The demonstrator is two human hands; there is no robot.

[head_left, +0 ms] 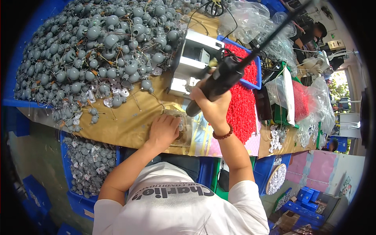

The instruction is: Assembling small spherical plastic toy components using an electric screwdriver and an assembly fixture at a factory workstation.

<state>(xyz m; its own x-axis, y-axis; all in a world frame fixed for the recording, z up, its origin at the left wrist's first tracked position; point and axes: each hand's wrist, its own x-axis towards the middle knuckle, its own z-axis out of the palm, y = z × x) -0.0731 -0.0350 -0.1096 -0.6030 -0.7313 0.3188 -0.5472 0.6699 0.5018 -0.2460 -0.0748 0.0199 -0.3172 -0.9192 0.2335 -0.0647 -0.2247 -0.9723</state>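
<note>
My right hand [213,103] is wrapped round a black electric screwdriver [219,80], which stands tilted, its lower end toward my left hand and a thick black cord rising to the upper right. My left hand [163,131] presses, fingers curled, at a small pale work block [184,135] on the bench. What its fingertips hold is hidden. Beyond, to the left, a big heap of round grey plastic parts with thin wires [111,41] covers the bench. A white machine with an open front [192,58] stands just beyond my hands.
Small red pieces [241,113] lie loose beside my right forearm. More fill a blue tray [256,84] behind it. A blue bin of grey parts [92,166] stands below the bench at left. Clear plastic bags [250,21] lie at the back. Another person [313,31] sits far right.
</note>
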